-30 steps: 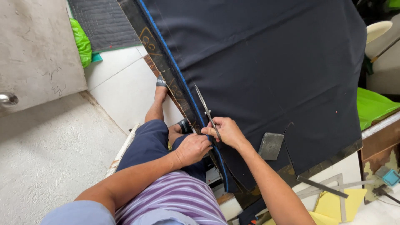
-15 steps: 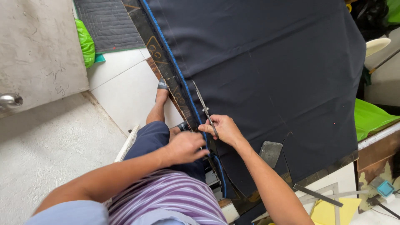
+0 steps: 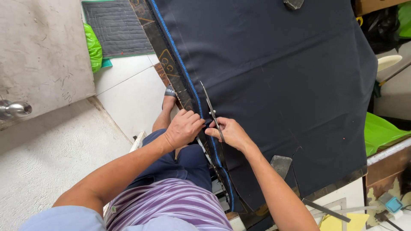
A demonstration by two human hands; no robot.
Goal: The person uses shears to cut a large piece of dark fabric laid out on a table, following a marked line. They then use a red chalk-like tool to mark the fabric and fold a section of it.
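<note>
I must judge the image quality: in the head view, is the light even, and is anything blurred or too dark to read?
Head view: soft, even daylight, no hard shadows; both hands and the scissors look sharp; the dark navy fabric shows faint creases only; a small glare sits on the metal knob.

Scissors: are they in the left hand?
No, the scissors are in the right hand, blades pointing away along the dark fabric; the left hand grips the fabric's blue edge.
</note>
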